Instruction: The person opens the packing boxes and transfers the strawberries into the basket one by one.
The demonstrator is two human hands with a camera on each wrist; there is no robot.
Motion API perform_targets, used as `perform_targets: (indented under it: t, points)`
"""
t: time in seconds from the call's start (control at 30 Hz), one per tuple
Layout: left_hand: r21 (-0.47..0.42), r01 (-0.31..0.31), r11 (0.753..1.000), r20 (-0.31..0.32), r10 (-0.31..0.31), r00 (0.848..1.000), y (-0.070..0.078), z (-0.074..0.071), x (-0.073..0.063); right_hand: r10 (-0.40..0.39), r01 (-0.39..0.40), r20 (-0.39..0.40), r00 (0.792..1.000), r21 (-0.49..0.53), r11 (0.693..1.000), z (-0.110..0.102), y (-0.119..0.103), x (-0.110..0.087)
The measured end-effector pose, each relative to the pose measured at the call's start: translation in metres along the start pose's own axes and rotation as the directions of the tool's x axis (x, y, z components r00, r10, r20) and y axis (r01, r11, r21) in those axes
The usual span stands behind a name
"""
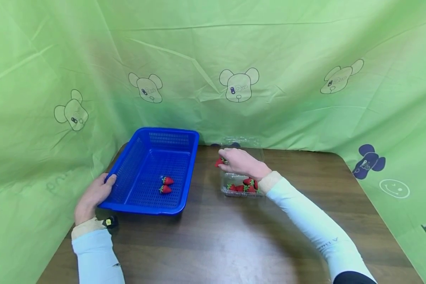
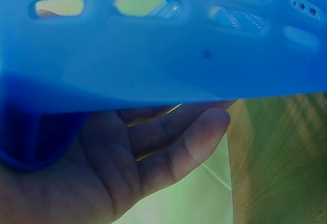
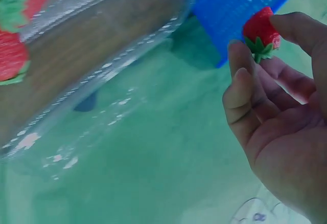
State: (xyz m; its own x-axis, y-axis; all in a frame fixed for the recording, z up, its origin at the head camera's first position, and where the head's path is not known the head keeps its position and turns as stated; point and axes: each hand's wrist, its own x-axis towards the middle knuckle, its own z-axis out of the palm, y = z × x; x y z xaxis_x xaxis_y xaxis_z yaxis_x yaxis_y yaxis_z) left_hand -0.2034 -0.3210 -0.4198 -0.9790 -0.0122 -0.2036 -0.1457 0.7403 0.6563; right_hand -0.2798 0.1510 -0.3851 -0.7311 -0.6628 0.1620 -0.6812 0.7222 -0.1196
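Between the thumb and fingers of my right hand (image 1: 240, 161) is a red strawberry (image 3: 261, 29) with green leaves, pinched above the clear plastic box (image 1: 224, 182). Several more strawberries (image 1: 247, 187) lie in that box. My left hand (image 1: 98, 192) grips the left rim of a blue perforated basket (image 1: 156, 210), thumb over the edge and fingers underneath, as the left wrist view shows. The basket's left side looks tilted up. Two strawberries (image 1: 166, 185) lie on its floor, toward the near right.
The box's clear lid (image 1: 253, 142) stands open at the back, near the green curtain (image 1: 287, 118). A brown wooden table (image 1: 227, 236) is underneath everything. Green cloth also rises at the left and right sides.
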Motion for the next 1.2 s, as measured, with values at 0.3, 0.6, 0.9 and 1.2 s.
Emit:
perform_targets:
  t: [0.3,0.6,0.9,1.2]
  points:
    - [-0.012,-0.007,1.0,-0.001,0.007,1.0,-0.002,-0.001,0.001,-0.063,0.063,-0.015,0.998,0.019,0.998,-0.009,-0.031,0.035]
    - [-0.012,-0.016,1.0,0.003,0.016,1.0,-0.002,0.0,0.002,-0.129,0.129,-0.019,0.991,0.038,0.991,-0.003,-0.062,0.069]
    - [-0.013,-0.014,1.0,-0.005,0.014,1.0,-0.002,0.0,0.001,-0.208,0.209,0.026,0.978,-0.04,0.977,0.019,-0.089,0.096]
    - [-0.006,0.003,1.0,0.002,-0.003,1.0,0.0,-0.001,0.001,-0.119,0.151,0.241,0.963,-0.118,0.981,0.049,-0.119,0.112]
